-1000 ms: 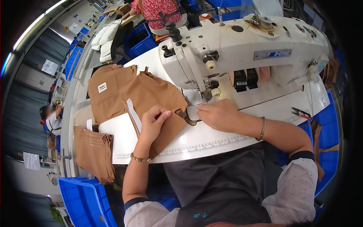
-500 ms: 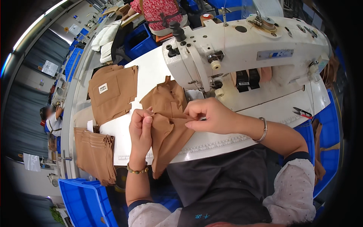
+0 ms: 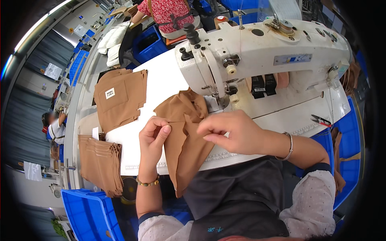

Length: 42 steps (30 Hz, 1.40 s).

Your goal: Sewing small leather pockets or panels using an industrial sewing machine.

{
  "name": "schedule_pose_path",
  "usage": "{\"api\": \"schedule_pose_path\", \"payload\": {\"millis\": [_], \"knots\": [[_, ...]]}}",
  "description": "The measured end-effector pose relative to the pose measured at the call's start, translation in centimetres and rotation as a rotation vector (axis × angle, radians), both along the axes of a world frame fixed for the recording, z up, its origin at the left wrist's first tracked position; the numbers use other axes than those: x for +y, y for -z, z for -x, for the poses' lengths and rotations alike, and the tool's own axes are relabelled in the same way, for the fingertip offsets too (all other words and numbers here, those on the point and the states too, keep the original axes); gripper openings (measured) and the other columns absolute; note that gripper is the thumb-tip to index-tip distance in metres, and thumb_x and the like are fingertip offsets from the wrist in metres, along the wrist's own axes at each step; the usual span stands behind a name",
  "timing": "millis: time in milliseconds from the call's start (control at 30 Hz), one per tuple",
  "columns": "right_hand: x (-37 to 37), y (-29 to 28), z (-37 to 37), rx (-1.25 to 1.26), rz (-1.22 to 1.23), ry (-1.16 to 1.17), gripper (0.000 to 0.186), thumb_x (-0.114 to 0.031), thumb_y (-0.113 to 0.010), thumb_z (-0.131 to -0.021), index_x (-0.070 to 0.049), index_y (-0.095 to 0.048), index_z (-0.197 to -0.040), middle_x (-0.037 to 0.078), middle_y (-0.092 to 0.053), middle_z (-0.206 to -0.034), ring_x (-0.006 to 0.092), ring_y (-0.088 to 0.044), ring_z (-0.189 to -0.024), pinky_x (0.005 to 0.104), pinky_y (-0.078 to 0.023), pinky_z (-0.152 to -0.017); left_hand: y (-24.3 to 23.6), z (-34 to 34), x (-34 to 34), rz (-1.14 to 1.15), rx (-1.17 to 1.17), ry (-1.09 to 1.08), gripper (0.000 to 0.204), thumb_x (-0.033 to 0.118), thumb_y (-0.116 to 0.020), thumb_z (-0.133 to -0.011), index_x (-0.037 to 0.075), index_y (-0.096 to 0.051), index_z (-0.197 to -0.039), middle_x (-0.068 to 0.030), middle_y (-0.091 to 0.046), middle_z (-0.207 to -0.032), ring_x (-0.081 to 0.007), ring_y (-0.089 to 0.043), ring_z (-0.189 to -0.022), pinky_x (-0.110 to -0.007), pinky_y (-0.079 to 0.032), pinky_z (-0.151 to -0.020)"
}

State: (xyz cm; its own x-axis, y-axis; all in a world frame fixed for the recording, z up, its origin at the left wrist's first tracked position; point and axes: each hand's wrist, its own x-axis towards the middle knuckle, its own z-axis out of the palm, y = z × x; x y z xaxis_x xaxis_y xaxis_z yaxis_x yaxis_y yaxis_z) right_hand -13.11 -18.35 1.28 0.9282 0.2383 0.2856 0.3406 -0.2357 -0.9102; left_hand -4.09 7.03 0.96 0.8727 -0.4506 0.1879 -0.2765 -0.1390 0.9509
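My left hand (image 3: pixel 155 136) pinches a folded piece of brown fabric (image 3: pixel 181 160) at its upper left, and the fabric hangs over the table's front edge. My right hand (image 3: pixel 233 132) is curled at the fabric's right side, fingertips close together; what they hold, if anything, is unclear. The fabric's bunched upper part lies just left of the needle area of a white sewing machine (image 3: pixel 261 48). A stack of brown pieces with a white patch (image 3: pixel 120 108) lies farther left, above another brown stack (image 3: pixel 98 164).
Red-handled snips (image 3: pixel 321 121) rest at the table's right. Blue bins (image 3: pixel 86 213) flank me. Dark straps (image 3: pixel 259 86) lie under the machine arm. White cloth stacks (image 3: pixel 110 44) are at the back left. A co-worker in red (image 3: pixel 169 14) sits behind the machine; another person (image 3: pixel 56 128) is far left.
The brown piece has been folded and drawn toward me over the table edge. My left hand has moved left; my right hand first moved left, then down and rightward.
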Motion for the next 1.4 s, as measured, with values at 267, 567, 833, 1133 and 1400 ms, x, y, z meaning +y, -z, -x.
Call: {"api": "schedule_pose_path", "payload": {"millis": [267,567,833,1133,1400], "knots": [[6.0,-1.7,-2.7,-1.2,0.457,0.082,0.026,-0.017,-0.066,-0.076,0.001,-0.07,-0.095,0.009,-0.067,-0.09,0.0237,-0.068,-0.082,0.0339,-0.054,-0.064,-0.4,-0.5,5.4,0.086,-0.08,-0.248,0.006,0.009,-0.056,-0.104,0.004,-0.057,-0.1,0.0002,-0.056,-0.086,-0.0082,-0.053,-0.077,-0.023,-0.047,-0.075],[5.7,-1.4,-2.8,-1.478,0.534,0.382,0.021,-0.022,-0.062,-0.062,-0.002,-0.063,-0.068,0.01,-0.059,-0.074,0.0239,-0.058,-0.072,0.0298,-0.043,-0.056,-14.2,-1.0,-2.5,-0.834,-0.994,0.022,0.006,0.003,-0.067,-0.083,0.005,-0.071,-0.086,-0.0096,-0.069,-0.083,-0.0277,-0.066,-0.069,-0.034,-0.052,-0.063],[-0.5,7.6,-0.3,-1.025,0.989,0.116,0.012,-0.016,-0.064,-0.065,-0.006,-0.058,-0.069,0.002,-0.052,-0.067,0.0163,-0.052,-0.063,0.0263,-0.041,-0.05,3.8,-6.9,-10.3,-0.558,-0.228,0.38,0.01,0.007,-0.075,-0.089,-0.002,-0.072,-0.091,-0.0062,-0.073,-0.082,-0.0101,-0.065,-0.072,-0.028,-0.054,-0.068],[-1.1,8.5,0.5,-0.881,0.903,0.128,0.014,-0.014,-0.066,-0.071,-0.003,-0.063,-0.078,0.007,-0.063,-0.078,0.0152,-0.06,-0.069,0.0249,-0.048,-0.054,3.4,-7.3,-10.6,-0.438,-0.064,0.382,0.02,0.006,-0.077,-0.089,-0.002,-0.067,-0.105,-0.0042,-0.071,-0.095,-0.0099,-0.065,-0.088,-0.028,-0.054,-0.077],[-1.9,8.3,-0.2,-0.855,0.916,0.182,0.012,-0.012,-0.067,-0.072,-0.002,-0.063,-0.079,0.004,-0.057,-0.072,0.0149,-0.058,-0.065,0.0252,-0.048,-0.053,4.1,-8.9,-12.1,-0.492,-0.341,0.349,0.031,0.012,-0.081,-0.08,-0.002,-0.07,-0.105,-0.0116,-0.072,-0.098,-0.023,-0.066,-0.093,-0.036,-0.053,-0.081]]}}
